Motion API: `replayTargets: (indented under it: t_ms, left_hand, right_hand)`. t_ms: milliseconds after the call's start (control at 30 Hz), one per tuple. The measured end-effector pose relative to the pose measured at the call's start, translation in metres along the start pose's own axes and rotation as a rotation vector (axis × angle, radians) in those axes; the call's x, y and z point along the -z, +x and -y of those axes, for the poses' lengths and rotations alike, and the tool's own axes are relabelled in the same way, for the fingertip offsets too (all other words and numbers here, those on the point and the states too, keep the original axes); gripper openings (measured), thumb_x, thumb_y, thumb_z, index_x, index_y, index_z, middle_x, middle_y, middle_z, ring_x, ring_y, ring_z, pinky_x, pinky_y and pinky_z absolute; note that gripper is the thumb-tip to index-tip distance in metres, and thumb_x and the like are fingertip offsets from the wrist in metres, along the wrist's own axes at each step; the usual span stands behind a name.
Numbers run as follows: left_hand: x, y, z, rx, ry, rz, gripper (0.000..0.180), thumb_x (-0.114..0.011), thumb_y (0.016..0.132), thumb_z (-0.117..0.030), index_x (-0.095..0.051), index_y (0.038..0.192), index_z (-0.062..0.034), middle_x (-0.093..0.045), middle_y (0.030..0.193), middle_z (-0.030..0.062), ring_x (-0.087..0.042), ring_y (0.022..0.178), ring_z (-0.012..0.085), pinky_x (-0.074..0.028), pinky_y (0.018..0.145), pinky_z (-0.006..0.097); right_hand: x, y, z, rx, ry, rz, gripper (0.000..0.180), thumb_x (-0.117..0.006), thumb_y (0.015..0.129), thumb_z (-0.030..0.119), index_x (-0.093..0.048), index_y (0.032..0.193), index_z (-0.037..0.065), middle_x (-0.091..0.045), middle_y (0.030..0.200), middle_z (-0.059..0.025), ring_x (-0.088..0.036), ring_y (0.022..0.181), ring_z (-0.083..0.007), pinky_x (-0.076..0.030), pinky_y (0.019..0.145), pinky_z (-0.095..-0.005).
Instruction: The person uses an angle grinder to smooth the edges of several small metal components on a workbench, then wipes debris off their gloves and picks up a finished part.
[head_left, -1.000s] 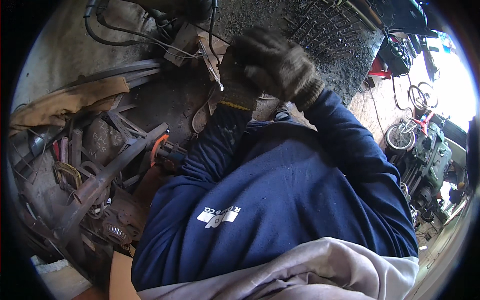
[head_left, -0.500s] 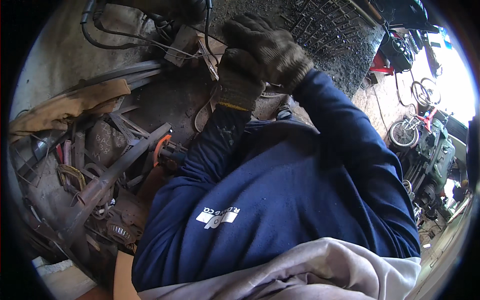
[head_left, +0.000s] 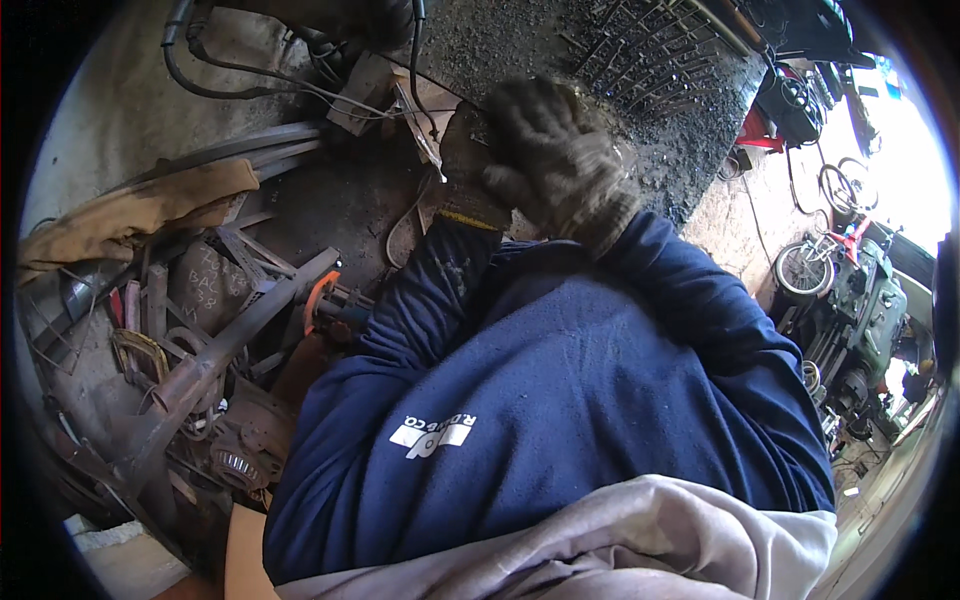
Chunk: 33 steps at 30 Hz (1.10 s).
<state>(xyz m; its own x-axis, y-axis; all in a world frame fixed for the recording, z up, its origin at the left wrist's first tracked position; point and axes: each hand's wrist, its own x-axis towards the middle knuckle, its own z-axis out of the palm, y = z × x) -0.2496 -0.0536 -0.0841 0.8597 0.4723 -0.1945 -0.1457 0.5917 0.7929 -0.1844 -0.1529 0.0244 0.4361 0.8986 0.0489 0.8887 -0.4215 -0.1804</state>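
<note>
Gloves (head_left: 605, 195) cover the right hand (head_left: 560, 155), spread with thumb apart, and the left hand (head_left: 462, 178), just beside it, partly hidden, grip undetermined. Beyond and right, metal rods (head_left: 660, 62) lie on a gritty table (head_left: 480, 45); black cable (head_left: 417, 75) runs beyond, leftward.

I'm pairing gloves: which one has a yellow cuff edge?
The left glove: yellow trims its cuff, while the right glove shows no yellow.
</note>
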Motion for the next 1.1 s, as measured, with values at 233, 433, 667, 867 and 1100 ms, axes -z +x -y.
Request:
replayTargets:
  t_ms: [233,433,667,867,1100]
  left_hand:
    - [0.005,0.004,0.002,0.222,-0.591,0.025,0.053,-0.063,0.095,-0.036,-0.05,0.136,-0.0053,-0.059,0.131,0.0109,-0.059,0.121,0.0268,-0.05,0.105,0.044]
    - [0.014,0.003,0.002,0.275,-0.7,-0.009,0.053,-0.06,0.098,-0.034,-0.046,0.14,-0.005,-0.057,0.134,0.0116,-0.059,0.121,0.0272,-0.05,0.106,0.045]
    - [0.012,0.001,0.005,-0.216,0.383,0.112,0.047,-0.058,0.1,-0.03,-0.047,0.139,-0.0052,-0.057,0.13,0.0124,-0.06,0.117,0.0291,-0.052,0.1,0.044]
    - [0.008,0.017,0.017,-0.652,-0.181,0.191,0.034,-0.054,0.102,-0.032,-0.057,0.124,-0.0059,-0.064,0.113,0.0108,-0.066,0.105,0.0278,-0.056,0.092,0.042]
    - [0.012,-0.001,-0.012,0.288,-0.757,0.124,0.032,-0.047,0.105,-0.028,-0.055,0.126,-0.0045,-0.066,0.113,0.0111,-0.064,0.109,0.0232,-0.053,0.097,0.038]
  right_hand:
    - [0.025,0.001,0.0,0.013,0.159,0.002,0.077,-0.062,0.09,0.055,-0.044,0.147,0.006,-0.044,0.151,-0.0223,-0.036,0.145,-0.0438,-0.029,0.119,-0.0576]
    - [0.006,-0.012,-0.001,0.165,0.193,0.006,0.071,-0.063,0.09,0.054,-0.05,0.143,0.008,-0.049,0.148,-0.0184,-0.04,0.142,-0.0419,-0.033,0.117,-0.0558]
    - [0.008,0.046,-0.014,0.183,0.123,-0.028,0.07,-0.061,0.091,0.053,-0.05,0.145,0.009,-0.05,0.149,-0.0173,-0.041,0.143,-0.0363,-0.032,0.12,-0.0496]
    - [0.001,0.017,0.0,0.316,0.189,0.014,0.071,-0.061,0.091,0.052,-0.048,0.146,0.009,-0.048,0.151,-0.0174,-0.041,0.144,-0.0371,-0.028,0.122,-0.0498]
    - [0.014,-0.009,-0.002,0.124,0.136,0.008,0.07,-0.062,0.091,0.053,-0.051,0.144,0.008,-0.046,0.152,-0.0185,-0.041,0.144,-0.0388,-0.033,0.119,-0.0516]
